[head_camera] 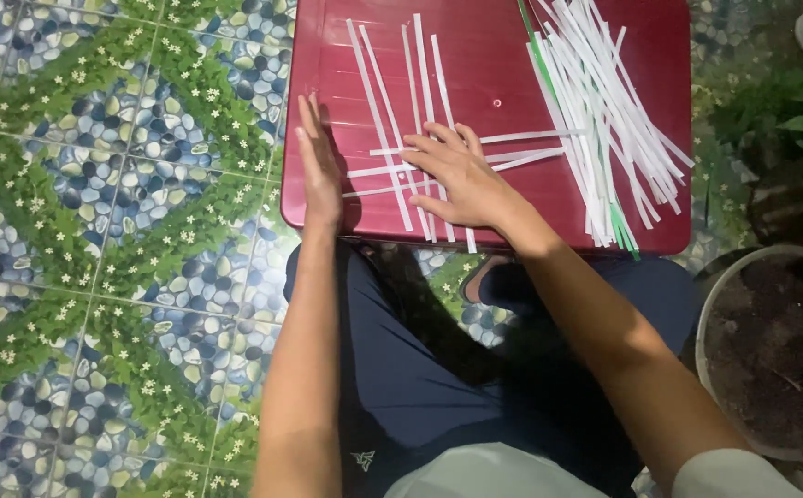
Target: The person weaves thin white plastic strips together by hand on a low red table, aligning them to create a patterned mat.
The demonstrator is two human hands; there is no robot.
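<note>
We see the right hand (461, 180) pressed flat and open on the crossed white paper strips (401, 120) on the red desk (494, 55), the left hand (318, 161) standing open on edge beside them, and a loose strip pile (604, 111) lying to the right.

Your table (512, 74) is dark red. On it lie white strips (392, 120); at 1 o'clock, a white pile (604, 111) with a few green ones. At 9 o'clock the floor (106, 231) shows blue pebbles crossed by green leafy bands with white flowers.
</note>
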